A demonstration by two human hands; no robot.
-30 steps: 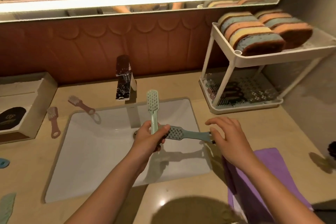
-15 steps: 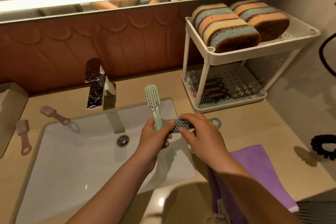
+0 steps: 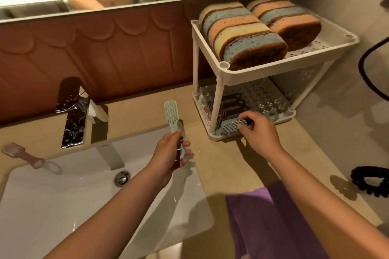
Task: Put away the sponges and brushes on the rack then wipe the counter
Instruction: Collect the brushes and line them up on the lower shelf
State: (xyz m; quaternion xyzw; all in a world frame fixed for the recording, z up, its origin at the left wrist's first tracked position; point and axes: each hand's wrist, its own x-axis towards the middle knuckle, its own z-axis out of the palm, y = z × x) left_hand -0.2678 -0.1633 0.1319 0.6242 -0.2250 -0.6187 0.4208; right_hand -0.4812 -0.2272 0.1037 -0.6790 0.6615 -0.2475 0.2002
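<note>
Now holding two brushes, one in each hand. With the right hand [image 3: 259,130], pinching a blue brush [image 3: 228,127] near its handle, fingers curled over it, bristles up, at the front of the lower shelf of the white rack [image 3: 252,75], just behind that shelf's front rim. With the left hand [image 3: 168,157], gripping a pale green brush [image 3: 171,111] by the handle, fingers wrapped round it, head upright and bristle side toward the camera, to the left of the rack and apart from it.

On the rack's upper shelf, two rows of sponges [image 3: 242,33] standing on edge and packed side by side, in blue, orange and yellow with dark scouring faces. On the lower shelf, behind the blue brush, a few dark brushes [image 3: 231,105] lying flat; exact count hard to tell.

Well to the left of the rack, past the faucet [image 3: 71,115], a pink brush [image 3: 23,154] lying on the counter [image 3: 221,166] by the back corner of the sink [image 3: 63,206]. In front of the rack, toward the camera, a purple cloth [image 3: 273,227] partly under the right forearm. Right of the rack and nearer the camera, a black scrunchie [image 3: 370,183] on the counter.
</note>
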